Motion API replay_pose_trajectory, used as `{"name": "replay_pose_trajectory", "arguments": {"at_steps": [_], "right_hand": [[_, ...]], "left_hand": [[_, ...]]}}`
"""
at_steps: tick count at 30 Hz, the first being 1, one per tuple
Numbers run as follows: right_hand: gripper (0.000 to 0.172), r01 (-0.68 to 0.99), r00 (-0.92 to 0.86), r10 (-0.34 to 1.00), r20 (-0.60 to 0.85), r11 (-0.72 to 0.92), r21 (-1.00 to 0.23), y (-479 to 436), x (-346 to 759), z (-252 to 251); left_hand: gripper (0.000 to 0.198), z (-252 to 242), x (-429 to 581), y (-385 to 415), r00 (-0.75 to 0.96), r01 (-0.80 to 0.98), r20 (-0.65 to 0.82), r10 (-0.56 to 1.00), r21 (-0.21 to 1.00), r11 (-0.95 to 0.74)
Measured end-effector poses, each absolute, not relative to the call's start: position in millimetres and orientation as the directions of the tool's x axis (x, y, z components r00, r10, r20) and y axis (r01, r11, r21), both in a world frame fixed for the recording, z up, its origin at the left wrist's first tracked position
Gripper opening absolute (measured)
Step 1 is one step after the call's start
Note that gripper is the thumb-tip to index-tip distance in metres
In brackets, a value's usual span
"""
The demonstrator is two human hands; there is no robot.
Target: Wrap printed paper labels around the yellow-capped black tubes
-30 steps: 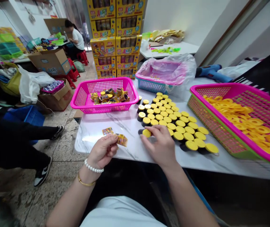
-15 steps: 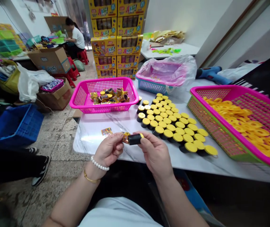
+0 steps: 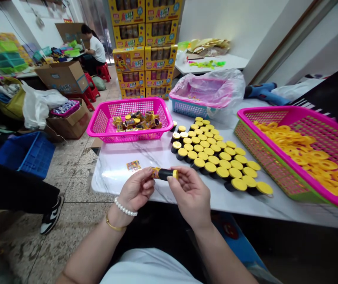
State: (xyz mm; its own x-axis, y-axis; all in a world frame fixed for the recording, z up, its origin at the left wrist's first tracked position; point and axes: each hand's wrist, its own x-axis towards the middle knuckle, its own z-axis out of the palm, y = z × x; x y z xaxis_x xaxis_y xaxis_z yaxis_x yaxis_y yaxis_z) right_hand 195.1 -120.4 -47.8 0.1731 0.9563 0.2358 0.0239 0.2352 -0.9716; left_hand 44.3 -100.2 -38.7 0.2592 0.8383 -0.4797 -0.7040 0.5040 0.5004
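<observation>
Between both hands, a small black cylinder with a yellow lid lies sideways above the table's front edge. My right hand grips its lidded end, thumb in front and fingers behind. At the other end, my left hand pinches a yellow printed label that meets the black body; whether it wraps fully around is hidden. Another printed label lies flat on the table just beyond my left hand. To the right stand several black cylinders with yellow lids, upright in close rows.
Behind is a pink basket of labelled cylinders. At right, a pink and green basket holds yellow rings. A plastic-lined basket and a blue heat gun sit farther back. A person's shoe shows left; another person sits beyond.
My right hand has shifted slightly left along the cylinder, its fingers more spread behind the lid. The label and cylinder now sit more in line. The person at left has moved a leg slightly.
</observation>
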Motion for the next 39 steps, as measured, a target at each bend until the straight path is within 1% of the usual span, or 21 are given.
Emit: {"name": "replay_pose_trajectory", "arguments": {"at_steps": [2,4,9,12,14,15,17,20,22,23,26,28,30,31,33,34,35,37,39], "right_hand": [[0.023,0.107,0.160,0.938,0.309,0.294,-0.950,-123,196,-50],[0.023,0.127,0.130,0.933,0.336,0.320,-0.939,-125,198,-51],[0.022,0.055,0.103,0.951,0.290,0.286,-0.957,-122,200,-51],[0.021,0.004,0.043,0.966,0.256,0.256,-0.967,-119,200,-49],[0.021,0.012,0.004,0.964,0.264,0.264,-0.964,-120,203,-47],[0.021,0.042,-0.007,0.958,0.286,0.286,-0.957,-122,204,-47],[0.022,0.157,-0.011,0.935,0.355,0.353,-0.922,-125,206,-47],[0.030,0.371,0.036,0.857,0.514,0.466,-0.803,-129,206,-51],[0.034,0.422,0.061,0.818,0.572,0.498,-0.758,-130,204,-55],[0.034,0.399,0.069,0.826,0.559,0.491,-0.775,-129,203,-57],[0.027,0.218,0.066,0.911,0.408,0.386,-0.897,-127,200,-61],[0.023,0.134,0.066,0.938,0.340,0.329,-0.935,-127,202,-61],[0.022,0.120,0.089,0.936,0.340,0.328,-0.937,-127,206,-60],[0.023,0.124,0.102,0.932,0.348,0.336,-0.934,-128,209,-59],[0.023,0.116,0.110,0.924,0.367,0.355,-0.928,-130,214,-56],[0.023,0.101,0.091,0.922,0.377,0.369,-0.924,-130,215,-54],[0.024,0.090,0.056,0.917,0.395,0.390,-0.917,-130,216,-52],[0.027,0.113,-0.047,0.893,0.448,0.450,-0.886,-130,215,-48],[0.029,0.180,-0.142,0.856,0.497,0.516,-0.837,-129,213,-45]], "left_hand": [[0.035,-39,42,-100,0.259,-0.709,-0.490,0.832,0.488,0.509],[0.038,-40,41,-99,0.262,-0.706,-0.491,0.831,0.489,0.512],[0.043,-41,42,-101,0.246,-0.682,-0.457,0.855,0.545,0.488],[0.044,-41,43,-103,0.213,-0.654,-0.432,0.876,0.603,0.457],[0.045,-40,42,-104,0.185,-0.634,-0.422,0.888,0.639,0.435],[0.045,-39,41,-105,0.178,-0.622,-0.419,0.890,0.653,0.432],[0.046,-38,39,-106,0.179,-0.596,-0.413,0.893,0.676,0.432],[0.046,-38,39,-109,0.176,-0.568,-0.398,0.900,0.706,0.423],[0.045,-38,40,-110,0.160,-0.560,-0.391,0.907,0.720,0.409],[0.045,-38,41,-111,0.151,-0.554,-0.389,0.909,0.728,0.404],[0.042,-39,40,-113,0.125,-0.519,-0.379,0.917,0.762,0.386],[0.042,-39,37,-116,0.133,-0.480,-0.375,0.918,0.786,0.390],[0.042,-38,33,-118,0.103,-0.444,-0.366,0.925,0.815,0.372],[0.041,-38,31,-120,0.057,-0.430,-0.349,0.936,0.837,0.338],[0.040,-37,28,-121,-0.047,-0.400,-0.273,0.961,0.887,0.232],[0.043,-36,27,-121,-0.060,-0.387,-0.226,0.972,0.903,0.186],[0.047,-35,27,-121,-0.030,-0.380,-0.188,0.982,0.911,0.163],[0.048,-33,26,-121,0.100,-0.378,-0.150,0.984,0.909,0.177],[0.039,-32,26,-120,0.195,-0.369,-0.143,0.970,0.906,0.208]]}}
